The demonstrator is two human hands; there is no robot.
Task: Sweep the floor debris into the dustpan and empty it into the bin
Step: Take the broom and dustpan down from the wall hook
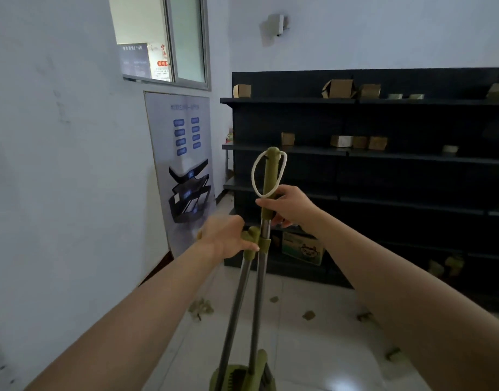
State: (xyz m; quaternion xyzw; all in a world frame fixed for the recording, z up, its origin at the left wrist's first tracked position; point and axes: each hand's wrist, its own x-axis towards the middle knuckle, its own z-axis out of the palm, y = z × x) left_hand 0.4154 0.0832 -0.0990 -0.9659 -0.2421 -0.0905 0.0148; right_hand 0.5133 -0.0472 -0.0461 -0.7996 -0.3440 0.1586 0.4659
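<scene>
A broom and a dustpan stand upright together in front of me, both with metal poles and olive-green grips. My right hand is closed around the broom handle, just under its white hanging loop. My left hand grips the shorter dustpan handle, whose green clip hugs the broom pole. The green dustpan rests on the floor at the bottom edge, with the broom head beside it. Several brown scraps of debris lie scattered on the white tiles.
A black shelving unit with small cardboard boxes fills the right side. A carton sits on its lowest shelf. A poster board leans on the left wall under a window. No bin is in view.
</scene>
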